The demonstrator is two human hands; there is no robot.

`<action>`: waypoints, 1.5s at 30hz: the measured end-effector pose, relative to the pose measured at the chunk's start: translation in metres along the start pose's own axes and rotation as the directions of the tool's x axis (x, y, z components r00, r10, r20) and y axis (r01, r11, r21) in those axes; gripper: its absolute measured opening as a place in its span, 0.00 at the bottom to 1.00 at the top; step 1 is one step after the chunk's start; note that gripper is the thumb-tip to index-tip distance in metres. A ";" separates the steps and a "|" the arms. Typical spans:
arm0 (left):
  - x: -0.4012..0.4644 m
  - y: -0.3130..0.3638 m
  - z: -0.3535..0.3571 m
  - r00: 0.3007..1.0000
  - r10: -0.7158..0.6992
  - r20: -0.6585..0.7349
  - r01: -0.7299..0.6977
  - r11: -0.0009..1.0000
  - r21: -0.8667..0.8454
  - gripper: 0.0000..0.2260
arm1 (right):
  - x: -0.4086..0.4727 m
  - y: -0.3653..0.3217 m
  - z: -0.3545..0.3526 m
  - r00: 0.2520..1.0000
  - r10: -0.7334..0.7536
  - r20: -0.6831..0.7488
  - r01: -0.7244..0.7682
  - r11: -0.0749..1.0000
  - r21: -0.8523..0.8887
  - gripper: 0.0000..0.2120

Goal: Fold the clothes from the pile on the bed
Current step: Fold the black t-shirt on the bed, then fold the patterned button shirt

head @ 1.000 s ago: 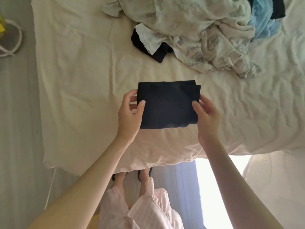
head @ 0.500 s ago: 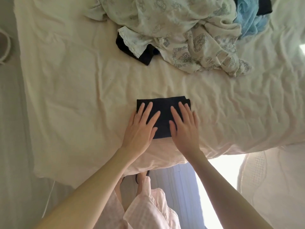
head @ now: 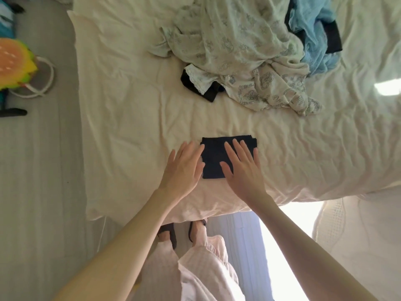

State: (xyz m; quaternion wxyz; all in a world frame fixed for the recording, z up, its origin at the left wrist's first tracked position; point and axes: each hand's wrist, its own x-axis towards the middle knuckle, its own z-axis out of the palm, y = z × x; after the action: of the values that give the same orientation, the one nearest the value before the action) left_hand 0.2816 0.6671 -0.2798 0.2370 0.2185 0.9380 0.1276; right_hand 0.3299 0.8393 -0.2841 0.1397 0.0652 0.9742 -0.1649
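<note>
A big bed (head: 130,127) with a wrinkly cream sheet fills the room, and grey floor runs along its left side. Near the bed's front edge, about in the middle, lies a small dark folded cloth (head: 213,158). It is a neat little block now.

The right hand (head: 244,170) lies flat on the cloth with its fingers straight and spread. I think it is pressing the folds down so they stay. The left hand (head: 184,168) is flat and open too, but it sits at the cloth's left edge, mostly over the sheet. I can't tell if it touches the cloth or just floats by it. Neither hand is holding anything.

Toward the back of the bed, well apart from the folded cloth, sits the pile (head: 249,57). A pale flowery cloth (head: 234,40) lies on top. A blue cloth (head: 312,33) pokes out at the right. A dark piece (head: 208,94) peeks from under a lacy edge. Most of it is hidden, so I can't say what it is.

On the floor at the left is a bright toy-like thing (head: 15,61), cut off by the edge.
</note>
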 end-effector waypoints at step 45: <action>-0.118 -0.414 -0.360 0.964 0.078 -0.254 -0.041 0.988 0.151 0.23 | 0.120 -0.494 -0.089 0.963 -0.055 -0.262 0.071 0.996 0.052 0.30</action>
State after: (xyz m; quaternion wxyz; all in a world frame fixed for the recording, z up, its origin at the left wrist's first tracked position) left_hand 0.0500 0.2020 -0.0677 0.0920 0.2446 0.9606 0.0941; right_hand 0.1080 0.4165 -0.0891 0.0032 0.0595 0.9802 -0.1890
